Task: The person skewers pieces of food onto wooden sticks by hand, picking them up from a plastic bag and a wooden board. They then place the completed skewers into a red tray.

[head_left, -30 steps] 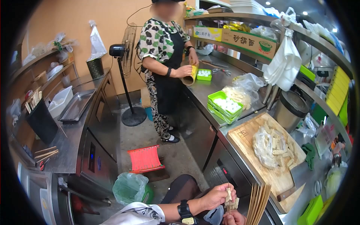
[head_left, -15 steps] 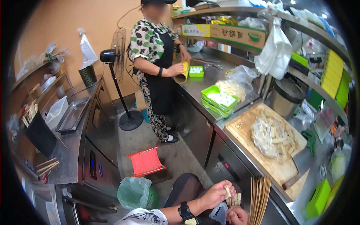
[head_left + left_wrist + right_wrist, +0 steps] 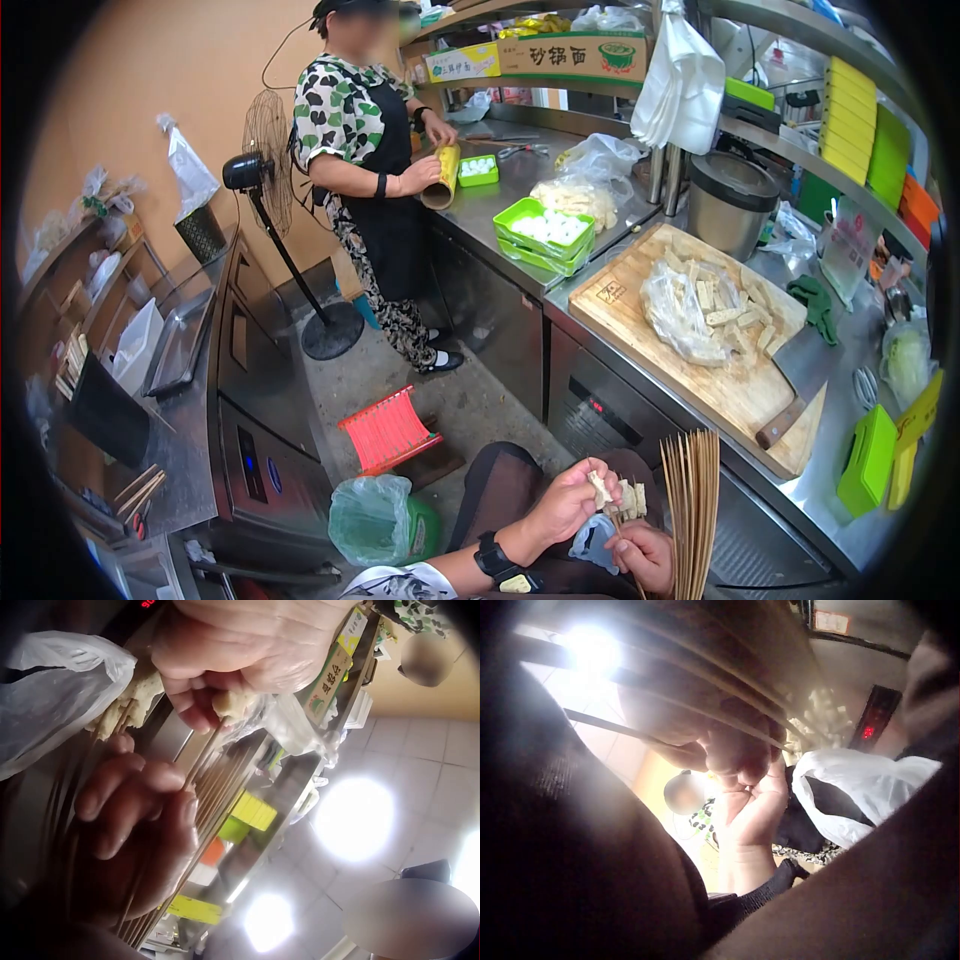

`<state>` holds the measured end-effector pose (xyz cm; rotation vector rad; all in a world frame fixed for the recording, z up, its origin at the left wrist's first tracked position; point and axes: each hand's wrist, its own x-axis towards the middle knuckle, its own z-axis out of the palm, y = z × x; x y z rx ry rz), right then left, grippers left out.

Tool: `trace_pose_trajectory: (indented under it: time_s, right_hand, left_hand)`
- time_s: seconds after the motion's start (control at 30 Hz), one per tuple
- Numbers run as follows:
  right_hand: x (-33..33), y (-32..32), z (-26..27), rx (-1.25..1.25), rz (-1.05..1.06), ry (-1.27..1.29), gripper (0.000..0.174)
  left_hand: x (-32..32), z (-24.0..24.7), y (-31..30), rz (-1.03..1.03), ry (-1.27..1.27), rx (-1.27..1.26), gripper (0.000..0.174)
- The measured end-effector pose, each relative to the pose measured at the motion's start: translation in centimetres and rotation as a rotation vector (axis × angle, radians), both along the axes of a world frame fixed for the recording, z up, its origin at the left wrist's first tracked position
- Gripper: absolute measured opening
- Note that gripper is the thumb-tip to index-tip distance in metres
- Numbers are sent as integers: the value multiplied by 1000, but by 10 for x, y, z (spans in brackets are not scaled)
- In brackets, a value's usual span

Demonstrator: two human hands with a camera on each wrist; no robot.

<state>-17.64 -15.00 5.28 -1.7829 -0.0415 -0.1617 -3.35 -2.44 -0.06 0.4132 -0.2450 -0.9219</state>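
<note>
In the head view my left hand pinches a pale food piece at the tip of a thin stick. Fingers of my right hand are curled round thin sticks just below it. The left wrist view shows the piece on a stick between the left hand above and the right hand below. A fan of long wooden sticks rises beside the right hand; where it is held is hidden. Other pale pieces on sticks stand behind the hands, near a clear bag.
A cutting board on the right counter bears a bag of pale strips and a cleaver. Green trays stand farther back. A person works at the far counter. A red stool and lined bin are on the floor.
The head view has swung, so the counter and the other person appear farther left. Both hands stay close together at the stick, with the left still pinching the pale piece.
</note>
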Motion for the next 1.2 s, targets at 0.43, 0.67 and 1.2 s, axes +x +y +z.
trace_pose_trajectory:
  time_s: [0.43,0.67,1.2]
  right_hand:
    - [2,3,-19,-13,79,-34,20]
    - [0,4,-15,-39,87,-20,21]
    - [2,7,1,47,106,95,27]
  left_hand:
    - [-6,-1,11,26,27,16,23]
    - [-8,-3,12,29,25,15,20]
    - [-6,-8,11,20,30,46,21]
